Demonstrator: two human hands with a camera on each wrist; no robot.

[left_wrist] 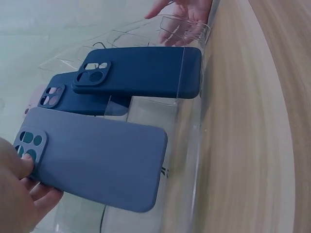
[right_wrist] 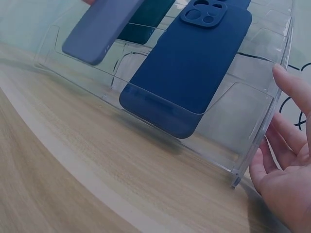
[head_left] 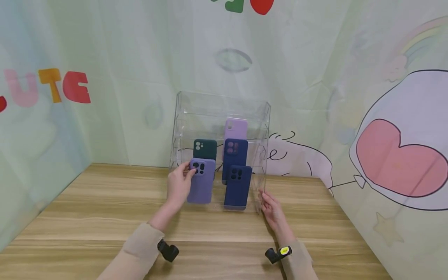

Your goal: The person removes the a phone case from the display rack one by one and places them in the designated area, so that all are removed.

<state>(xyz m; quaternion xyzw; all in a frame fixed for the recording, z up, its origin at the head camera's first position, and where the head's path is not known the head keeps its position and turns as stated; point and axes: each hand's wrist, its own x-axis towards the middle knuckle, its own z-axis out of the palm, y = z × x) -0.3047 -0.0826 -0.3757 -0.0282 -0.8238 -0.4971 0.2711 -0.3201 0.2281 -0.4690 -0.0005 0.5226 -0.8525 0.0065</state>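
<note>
My left hand pinches a lavender phone case at its upper left, the thumb by the camera cutout. In the left wrist view this case is tilted in front of the clear acrylic display rack. A dark green case stands behind it. At the rack's right side, my right hand rests its fingers against the side panel. In the right wrist view that hand has thumb and fingers spread along the panel's edge. A navy case leans in the front tier.
Behind the front navy case stand another navy case and a pink-lilac one on higher tiers. The rack stands on a wood-grain table. A printed curtain hangs close behind it.
</note>
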